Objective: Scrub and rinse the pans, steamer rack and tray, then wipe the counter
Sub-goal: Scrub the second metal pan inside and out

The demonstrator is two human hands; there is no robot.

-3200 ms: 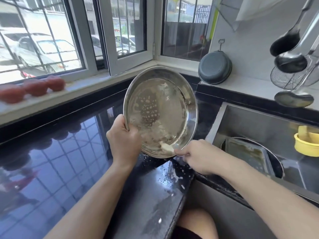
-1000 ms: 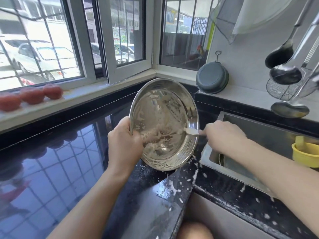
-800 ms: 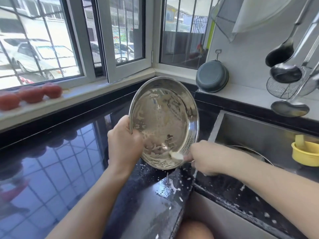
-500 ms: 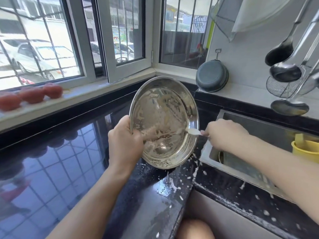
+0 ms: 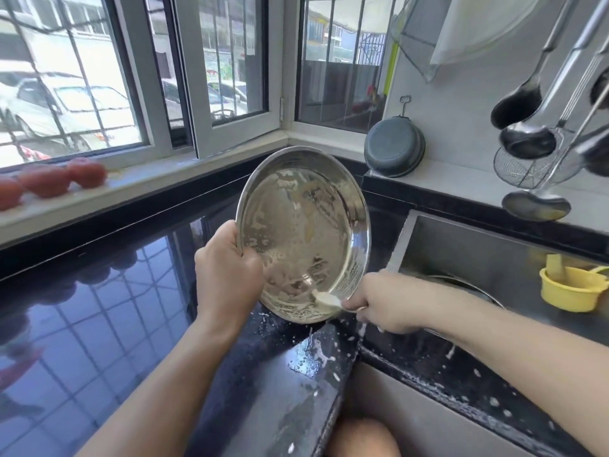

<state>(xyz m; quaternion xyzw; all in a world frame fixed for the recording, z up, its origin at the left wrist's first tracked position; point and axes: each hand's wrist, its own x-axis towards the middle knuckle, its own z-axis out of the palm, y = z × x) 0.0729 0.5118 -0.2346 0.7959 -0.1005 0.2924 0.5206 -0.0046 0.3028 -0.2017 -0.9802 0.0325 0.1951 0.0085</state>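
A round steel pan (image 5: 303, 225), streaked with suds, is tilted up on edge over the black counter (image 5: 99, 324), its inside facing me. My left hand (image 5: 227, 272) grips its left rim. My right hand (image 5: 385, 305) grips a small pale scrubber (image 5: 326, 299) whose tip presses against the pan's lower inside wall. More steel ware (image 5: 461, 283) lies in the sink (image 5: 461, 245), mostly hidden behind my right forearm.
Suds and water spots cover the counter edge (image 5: 313, 361) in front of the sink. A yellow cup (image 5: 575, 288) sits at the sink's right. A dark pan (image 5: 393, 146) leans on the wall; ladles and a strainer (image 5: 534, 159) hang on the right. Tomatoes (image 5: 49, 181) line the windowsill.
My right hand has swept the scrubber from the pan's right rim down to its lower inside edge, one stroke in a repeated back-and-forth. The pan and left hand stay about where they were.
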